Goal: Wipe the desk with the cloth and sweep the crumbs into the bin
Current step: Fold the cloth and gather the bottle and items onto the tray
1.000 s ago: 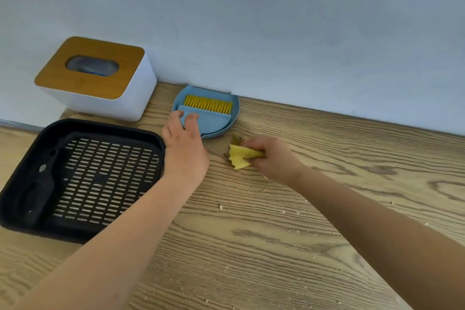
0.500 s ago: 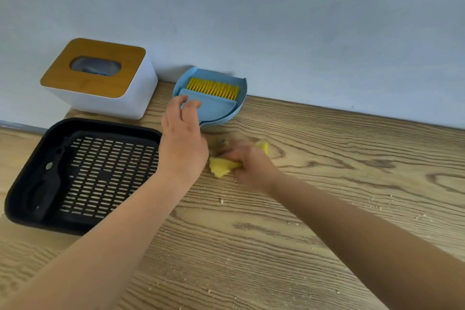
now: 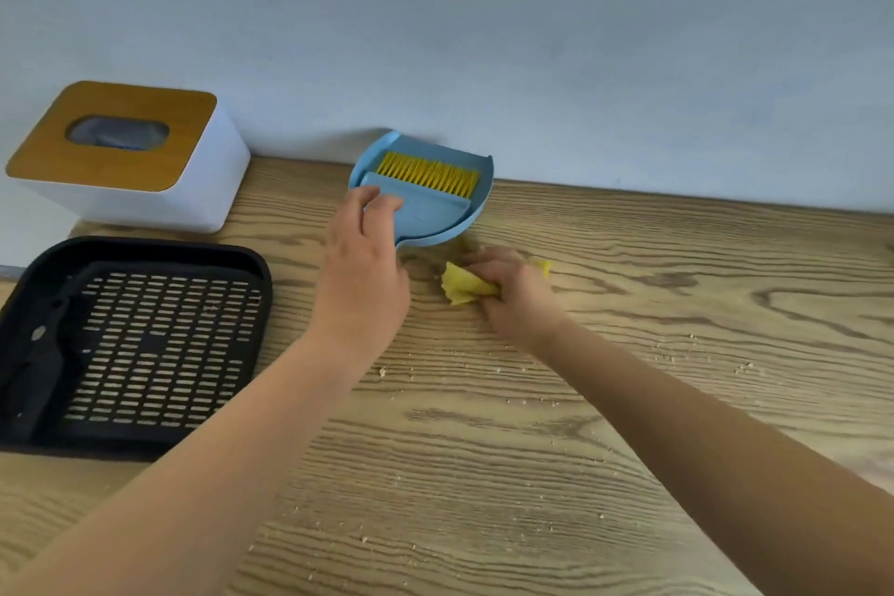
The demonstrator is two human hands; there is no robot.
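My right hand [image 3: 515, 293] grips a crumpled yellow cloth [image 3: 464, 288] and presses it on the wooden desk [image 3: 629, 402], just below the blue dustpan [image 3: 476, 215]. A blue brush with yellow bristles [image 3: 428, 172] lies in the dustpan, which leans against the wall. My left hand [image 3: 360, 266] rests its fingers on the brush's near left corner; the thumb is hidden. Pale crumbs [image 3: 696, 356] lie scattered over the desk, mostly right of and in front of my arms. The white bin with a wooden lid [image 3: 121, 155] stands at the back left.
A black slotted tray [image 3: 130, 344] sits on the desk at the left, in front of the bin and close to my left forearm. A pale blue wall [image 3: 532, 39] runs along the back edge of the desk.
My right hand has swept the cloth leftwards along the desk beneath the dustpan. My left hand has stayed on the brush, and the dustpan now sits more upright against the wall.
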